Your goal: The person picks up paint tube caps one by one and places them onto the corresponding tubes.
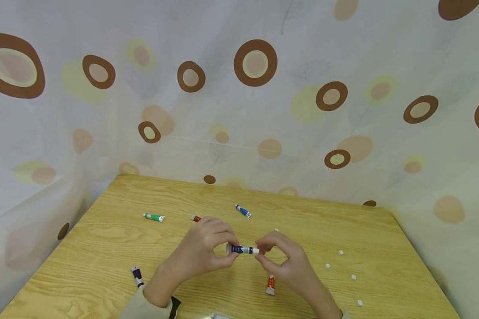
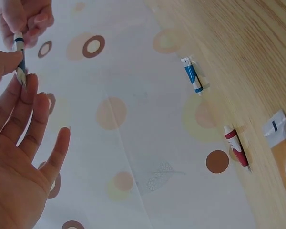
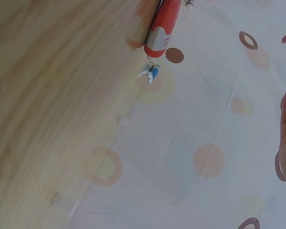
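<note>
Above the middle of the table, my left hand holds a small dark blue paint tube between thumb and fingers near its flat crimped end. At the other end, the thumb and fingers of my right hand pinch the white cap. The tube lies level between both hands. From the left wrist, the tube is seen passing between the two hands, with several left fingers spread. An orange-red tube lies below the right hand. Just behind the left hand, a red tube is partly hidden.
A green tube lies at the back left and a blue tube at the back middle. By the left sleeve lies a dark purple tube. Several loose white caps dot the right side. Patterned cloth hangs behind the table.
</note>
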`<action>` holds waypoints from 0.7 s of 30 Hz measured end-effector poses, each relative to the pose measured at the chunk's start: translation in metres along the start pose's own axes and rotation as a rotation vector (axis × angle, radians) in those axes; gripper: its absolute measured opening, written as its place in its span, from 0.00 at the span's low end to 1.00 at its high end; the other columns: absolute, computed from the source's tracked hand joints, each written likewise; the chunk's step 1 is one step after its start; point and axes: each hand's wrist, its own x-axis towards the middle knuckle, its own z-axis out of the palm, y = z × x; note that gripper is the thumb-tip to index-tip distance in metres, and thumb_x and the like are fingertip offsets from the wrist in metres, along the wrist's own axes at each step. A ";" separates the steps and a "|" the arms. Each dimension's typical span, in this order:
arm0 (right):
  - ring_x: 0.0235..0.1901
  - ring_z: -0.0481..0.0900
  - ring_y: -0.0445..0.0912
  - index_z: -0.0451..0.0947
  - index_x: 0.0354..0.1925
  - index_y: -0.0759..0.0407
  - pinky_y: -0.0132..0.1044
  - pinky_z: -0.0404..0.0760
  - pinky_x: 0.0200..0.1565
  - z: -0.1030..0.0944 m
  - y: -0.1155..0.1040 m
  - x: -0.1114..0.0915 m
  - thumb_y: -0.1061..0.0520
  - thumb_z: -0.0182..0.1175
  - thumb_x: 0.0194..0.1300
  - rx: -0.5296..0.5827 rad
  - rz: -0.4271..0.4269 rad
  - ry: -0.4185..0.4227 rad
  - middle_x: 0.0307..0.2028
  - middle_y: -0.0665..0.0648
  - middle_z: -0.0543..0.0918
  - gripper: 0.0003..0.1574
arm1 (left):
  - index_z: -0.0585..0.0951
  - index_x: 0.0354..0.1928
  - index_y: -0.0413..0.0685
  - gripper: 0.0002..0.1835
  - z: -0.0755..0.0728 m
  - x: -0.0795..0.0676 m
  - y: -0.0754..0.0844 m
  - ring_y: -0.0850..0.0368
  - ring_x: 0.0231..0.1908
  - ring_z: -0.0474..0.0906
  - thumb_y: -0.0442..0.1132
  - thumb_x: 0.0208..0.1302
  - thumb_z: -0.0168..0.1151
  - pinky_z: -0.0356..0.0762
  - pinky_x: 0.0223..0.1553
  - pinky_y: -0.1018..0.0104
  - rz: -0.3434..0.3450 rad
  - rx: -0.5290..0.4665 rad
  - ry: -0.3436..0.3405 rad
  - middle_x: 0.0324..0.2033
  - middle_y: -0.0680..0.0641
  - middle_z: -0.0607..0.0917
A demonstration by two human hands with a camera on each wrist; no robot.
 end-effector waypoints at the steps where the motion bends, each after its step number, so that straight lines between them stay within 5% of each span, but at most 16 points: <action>1: 0.36 0.84 0.42 0.82 0.48 0.57 0.26 0.84 0.44 0.000 0.000 0.001 0.74 0.73 0.53 0.002 -0.012 0.003 0.38 0.56 0.87 0.26 | 0.86 0.30 0.58 0.09 0.000 0.000 0.000 0.66 0.34 0.80 0.41 0.50 0.80 0.82 0.48 0.66 0.003 -0.002 0.003 0.30 0.62 0.85; 13: 0.36 0.82 0.41 0.81 0.43 0.58 0.26 0.84 0.43 0.001 0.002 0.001 0.77 0.72 0.52 0.041 -0.072 0.006 0.38 0.54 0.85 0.23 | 0.86 0.29 0.56 0.10 0.002 0.000 -0.002 0.66 0.33 0.79 0.41 0.48 0.81 0.82 0.48 0.66 0.024 -0.007 0.021 0.30 0.61 0.85; 21: 0.35 0.80 0.39 0.81 0.41 0.56 0.27 0.84 0.40 0.001 0.004 0.000 0.67 0.69 0.64 0.040 -0.064 0.002 0.36 0.54 0.85 0.10 | 0.86 0.30 0.57 0.10 0.000 0.002 0.000 0.65 0.35 0.81 0.41 0.48 0.81 0.82 0.48 0.65 0.046 0.008 0.025 0.31 0.61 0.85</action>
